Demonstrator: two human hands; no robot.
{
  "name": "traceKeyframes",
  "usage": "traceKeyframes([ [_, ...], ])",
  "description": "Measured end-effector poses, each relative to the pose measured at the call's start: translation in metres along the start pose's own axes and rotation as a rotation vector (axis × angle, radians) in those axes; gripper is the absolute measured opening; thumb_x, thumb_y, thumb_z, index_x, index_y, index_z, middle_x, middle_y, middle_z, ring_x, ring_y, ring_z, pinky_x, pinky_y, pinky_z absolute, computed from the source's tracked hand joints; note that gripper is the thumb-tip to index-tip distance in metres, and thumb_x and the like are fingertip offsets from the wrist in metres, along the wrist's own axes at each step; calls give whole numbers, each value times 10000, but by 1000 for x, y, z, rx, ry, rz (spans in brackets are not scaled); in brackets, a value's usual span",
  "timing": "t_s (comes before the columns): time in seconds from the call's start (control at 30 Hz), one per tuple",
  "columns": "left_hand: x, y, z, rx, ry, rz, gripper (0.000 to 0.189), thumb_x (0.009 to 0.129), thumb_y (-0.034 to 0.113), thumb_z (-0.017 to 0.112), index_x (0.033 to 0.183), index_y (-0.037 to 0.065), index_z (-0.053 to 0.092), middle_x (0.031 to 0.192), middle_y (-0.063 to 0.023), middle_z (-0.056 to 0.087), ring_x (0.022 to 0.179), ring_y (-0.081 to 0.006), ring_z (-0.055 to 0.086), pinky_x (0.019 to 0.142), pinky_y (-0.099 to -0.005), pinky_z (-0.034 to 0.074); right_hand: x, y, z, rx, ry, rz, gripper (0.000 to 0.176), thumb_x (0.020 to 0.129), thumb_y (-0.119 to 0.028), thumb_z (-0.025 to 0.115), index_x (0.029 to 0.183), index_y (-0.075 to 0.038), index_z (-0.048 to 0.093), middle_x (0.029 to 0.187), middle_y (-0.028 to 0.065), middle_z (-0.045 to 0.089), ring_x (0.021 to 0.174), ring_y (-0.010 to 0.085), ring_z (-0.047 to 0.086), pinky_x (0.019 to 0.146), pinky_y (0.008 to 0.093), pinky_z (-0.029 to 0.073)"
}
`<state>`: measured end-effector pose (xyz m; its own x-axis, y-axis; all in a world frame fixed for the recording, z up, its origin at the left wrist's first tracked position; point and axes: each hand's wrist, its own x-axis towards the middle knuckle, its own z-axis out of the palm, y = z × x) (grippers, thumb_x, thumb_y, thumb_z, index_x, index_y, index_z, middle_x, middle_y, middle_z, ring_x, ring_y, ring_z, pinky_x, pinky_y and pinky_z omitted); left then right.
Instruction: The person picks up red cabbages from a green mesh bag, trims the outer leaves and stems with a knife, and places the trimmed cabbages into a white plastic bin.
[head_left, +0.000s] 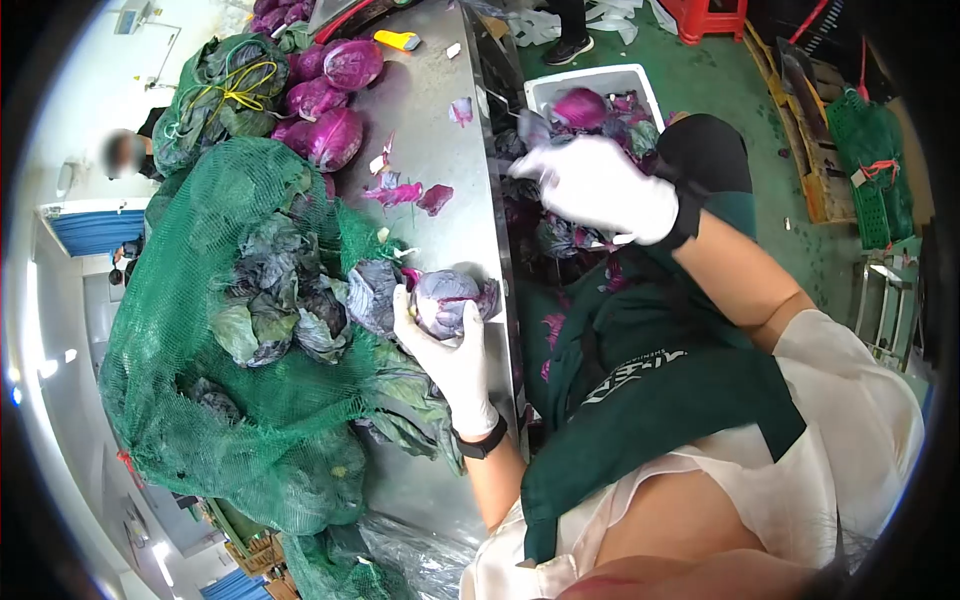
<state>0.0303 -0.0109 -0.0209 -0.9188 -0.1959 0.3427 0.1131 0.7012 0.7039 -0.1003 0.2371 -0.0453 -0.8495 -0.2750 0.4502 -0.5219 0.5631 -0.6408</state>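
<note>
My white-gloved left hand [451,362] is wrapped round a purple cabbage head [444,303] at the near edge of the metal table, with thumb and fingers on opposite sides. A loose grey-purple outer leaf [373,296] lies beside that cabbage. My right hand [605,190], also gloved in white, is over a white bin [643,82] of cabbage leaves. Its fingers are mostly curled, and a small pale end sticks out below the palm; I cannot tell what it holds. Near its fingertips is a blurred dark leaf [533,130].
A green mesh sack [170,340] of cabbages covers the table's left. Peeled purple cabbages [335,138], leaf scraps [395,193] and a yellow-handled tool [397,40] are on the metal table [430,110]. A red stool [708,18] and wooden pallet [815,150] stand on the green floor.
</note>
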Motion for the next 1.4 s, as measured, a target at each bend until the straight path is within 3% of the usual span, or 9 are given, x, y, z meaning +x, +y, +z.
traceKeyframes([
  [0.2, 5, 23, 1, -81, -106, -164, 882, 739, -27, 762, 1490, 13, 302, 1446, -177, 401, 1315, -275, 419, 1130, -397, 325, -7, -74, 25, 66, -460, -156, 569, 808, -110, 556, 1377, -134, 550, 881, 140, 682, 663, 321, 657, 612, 397, 545],
  [0.4, 12, 13, 6, -27, -98, -86, 989, 691, 109, 855, 1499, 5, 294, 1461, -219, 378, 1367, -333, 382, 1131, -439, 322, -9, -70, 40, 176, -200, -315, 678, 809, -60, 553, 1474, -146, 449, 812, 117, 639, 597, 298, 620, 564, 380, 528],
  [0.67, 17, 1, -11, -399, -234, -236, 961, 684, 21, 810, 1501, 6, 305, 1394, -141, 444, 1254, -237, 469, 1100, -383, 363, 7, -71, 23, 0, -499, -327, 697, 820, -120, 562, 1499, -134, 403, 946, 134, 693, 719, 297, 689, 629, 382, 564],
  [0.8, 15, 2, 4, -187, -113, -172, 941, 723, 45, 817, 1504, -11, 294, 1421, -173, 440, 1301, -264, 453, 1119, -377, 349, 8, -69, 43, 101, -282, -404, 686, 817, -78, 557, 1484, -184, 439, 862, 108, 654, 585, 287, 623, 544, 371, 529],
  [0.87, 16, 6, 6, 56, -79, 17, 940, 717, 67, 819, 1497, -24, 302, 1452, -212, 433, 1354, -303, 434, 1139, -381, 330, 17, -75, 34, 7, -543, -328, 671, 838, -89, 545, 1491, -187, 429, 967, 114, 675, 635, 287, 650, 576, 372, 543],
  [1.03, 13, 4, 4, 80, -120, 24, 934, 681, 55, 767, 1489, -35, 307, 1489, -224, 395, 1396, -324, 394, 1161, -383, 304, 41, -50, 61, 132, -86, -535, 366, 896, -141, 536, 1244, -128, 649, 957, 138, 703, 763, 309, 698, 644, 412, 557],
  [1.07, 10, 6, 3, 78, -126, 26, 934, 681, 55, 767, 1489, -35, 307, 1489, -224, 395, 1396, -324, 394, 1161, -383, 304, 52, -46, 56, -21, -479, -16, 364, 886, -107, 530, 1229, -129, 649, 905, 154, 704, 797, 317, 698, 668, 425, 556],
  [1.23, 1, -1, -3, -169, 14, -54, 980, 734, 73, 786, 1531, 5, 220, 1525, -200, 331, 1419, -312, 340, 1189, -427, 231, 53, -24, 63, 54, -51, -40, 449, 816, -91, 549, 1257, -104, 637, 835, 168, 698, 755, 344, 690, 674, 437, 555],
  [1.4, 14, 2, -13, 81, 15, -63, 944, 751, 162, 845, 1512, 9, 309, 1500, -183, 389, 1409, -317, 357, 1175, -428, 264, 12, -69, 44, 308, -453, 46, 573, 788, -147, 599, 1360, -152, 579, 789, 169, 669, 711, 344, 675, 667, 420, 548],
])
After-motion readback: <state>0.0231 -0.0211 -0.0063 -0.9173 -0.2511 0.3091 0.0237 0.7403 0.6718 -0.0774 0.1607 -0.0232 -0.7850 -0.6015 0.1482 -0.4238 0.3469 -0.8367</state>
